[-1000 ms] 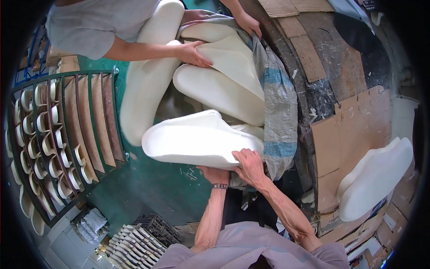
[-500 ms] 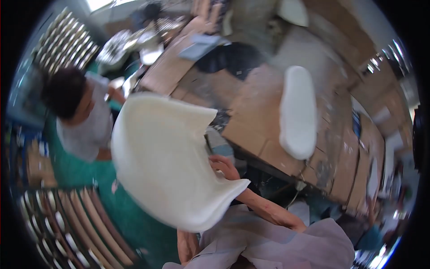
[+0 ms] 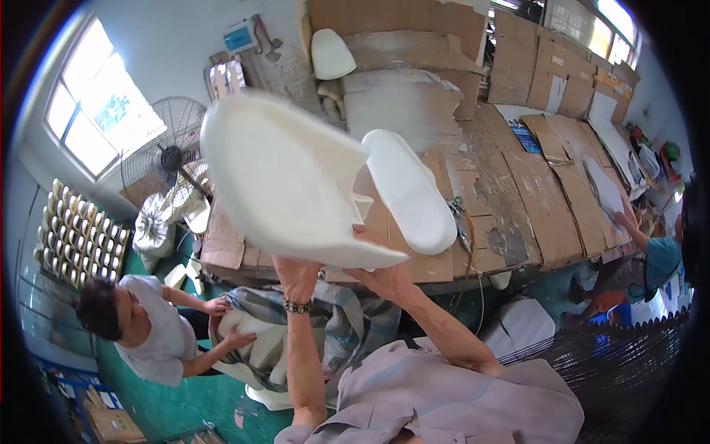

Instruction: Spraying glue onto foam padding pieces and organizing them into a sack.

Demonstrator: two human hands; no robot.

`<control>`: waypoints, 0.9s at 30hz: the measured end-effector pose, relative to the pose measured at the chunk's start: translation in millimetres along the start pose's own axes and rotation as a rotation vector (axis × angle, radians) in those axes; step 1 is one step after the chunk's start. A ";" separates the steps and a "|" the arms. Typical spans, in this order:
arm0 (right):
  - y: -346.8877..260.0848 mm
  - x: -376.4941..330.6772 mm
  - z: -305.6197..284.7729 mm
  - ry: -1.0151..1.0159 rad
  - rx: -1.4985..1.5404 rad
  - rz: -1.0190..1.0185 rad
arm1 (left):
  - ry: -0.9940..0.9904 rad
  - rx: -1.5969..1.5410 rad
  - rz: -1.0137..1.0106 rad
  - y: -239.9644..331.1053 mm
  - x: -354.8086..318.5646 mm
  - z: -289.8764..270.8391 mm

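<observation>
Swung round in my head view, the white shell (image 3: 281, 185) now overlaps the tabletop's (image 3: 525, 222) near-left corner instead of lying mostly outside its near edge; it is held up, out of the sack (image 3: 359, 318). My left hand (image 3: 297, 278) and right hand (image 3: 384, 278) both grasp its lower rim, forearms stretched forward, converging.

Daylight glare from left window (image 3: 103, 100), bright upper-right window (image 3: 616, 31), curved edges, black corners, slightly blurred white shell (image 3: 274, 177)

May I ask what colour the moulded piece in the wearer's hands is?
The moulded piece is creamy white; the head view shows it best.
</observation>
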State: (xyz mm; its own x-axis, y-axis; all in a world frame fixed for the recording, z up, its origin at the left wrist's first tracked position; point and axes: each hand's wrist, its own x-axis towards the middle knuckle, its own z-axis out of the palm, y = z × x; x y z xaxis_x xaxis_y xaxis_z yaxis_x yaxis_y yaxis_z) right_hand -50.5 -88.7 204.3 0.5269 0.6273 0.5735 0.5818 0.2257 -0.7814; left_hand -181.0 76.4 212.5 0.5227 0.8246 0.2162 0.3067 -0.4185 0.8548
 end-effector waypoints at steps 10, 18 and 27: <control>70.0 4.5 16.7 -0.087 -0.212 -0.058 | 0.312 -0.017 0.151 -97.9 25.6 52.2; 30.0 50.1 -30.6 0.074 0.033 0.245 | 0.455 -0.364 -0.094 -78.7 46.7 47.3; -40.0 238.8 -231.6 -0.319 -0.704 -0.289 | 0.659 -0.820 -0.163 -102.5 34.9 -24.8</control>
State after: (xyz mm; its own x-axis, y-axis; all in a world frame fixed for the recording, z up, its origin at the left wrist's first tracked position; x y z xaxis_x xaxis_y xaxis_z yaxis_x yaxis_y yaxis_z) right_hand 195.5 -120.5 429.5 0.1572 0.8213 0.5484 0.9755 -0.0426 -0.2159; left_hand -213.9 157.5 144.0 -0.0855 0.9937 0.0728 -0.4240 -0.1024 0.8999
